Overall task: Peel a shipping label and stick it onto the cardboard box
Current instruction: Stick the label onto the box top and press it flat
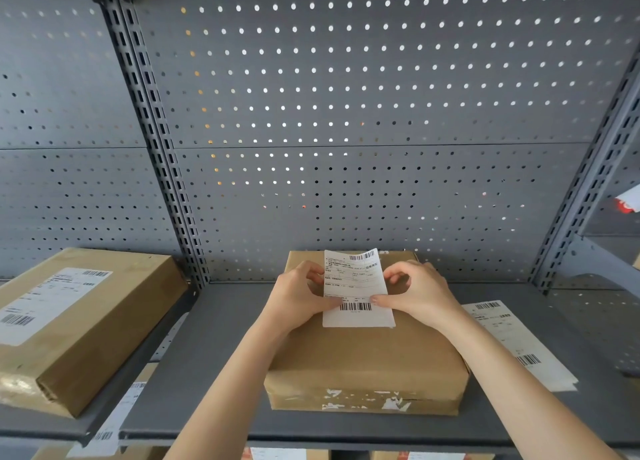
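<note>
Two hands hold one shipping label (356, 288) above the far part of the cardboard box (367, 359), which lies flat on the grey shelf (214, 373) in front of a perforated back panel (346, 113): the left hand (299, 302) has its grip pinched on the label's left edge, thumb by the barcode, and the right hand (417, 295) pinches the right edge the same way. A second label sheet (516, 341) lies on the shelf just right of the box, and another labelled box (72, 324) sits on the neighbouring shelf at left.
</note>
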Demonstrator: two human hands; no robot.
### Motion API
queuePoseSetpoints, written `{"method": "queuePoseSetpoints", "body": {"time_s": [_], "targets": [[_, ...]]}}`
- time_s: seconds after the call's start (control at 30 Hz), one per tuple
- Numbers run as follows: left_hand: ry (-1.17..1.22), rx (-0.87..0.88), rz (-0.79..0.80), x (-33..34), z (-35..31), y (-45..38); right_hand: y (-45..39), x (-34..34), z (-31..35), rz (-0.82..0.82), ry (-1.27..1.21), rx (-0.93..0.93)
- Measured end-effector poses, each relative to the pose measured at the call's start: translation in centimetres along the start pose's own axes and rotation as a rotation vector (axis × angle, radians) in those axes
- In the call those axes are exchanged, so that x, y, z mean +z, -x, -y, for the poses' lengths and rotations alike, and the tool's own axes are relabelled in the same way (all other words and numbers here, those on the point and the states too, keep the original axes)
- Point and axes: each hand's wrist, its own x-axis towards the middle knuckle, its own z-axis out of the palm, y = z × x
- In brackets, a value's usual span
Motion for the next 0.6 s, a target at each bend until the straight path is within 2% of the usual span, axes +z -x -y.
{"method": "queuePoseSetpoints", "body": {"time_s": [0.6], "targets": [[-0.016,-0.027,-0.012,0.1,0.2,-1.4,-1.3,0.4,-0.2,-0.024,-0.010,0.004]]}}
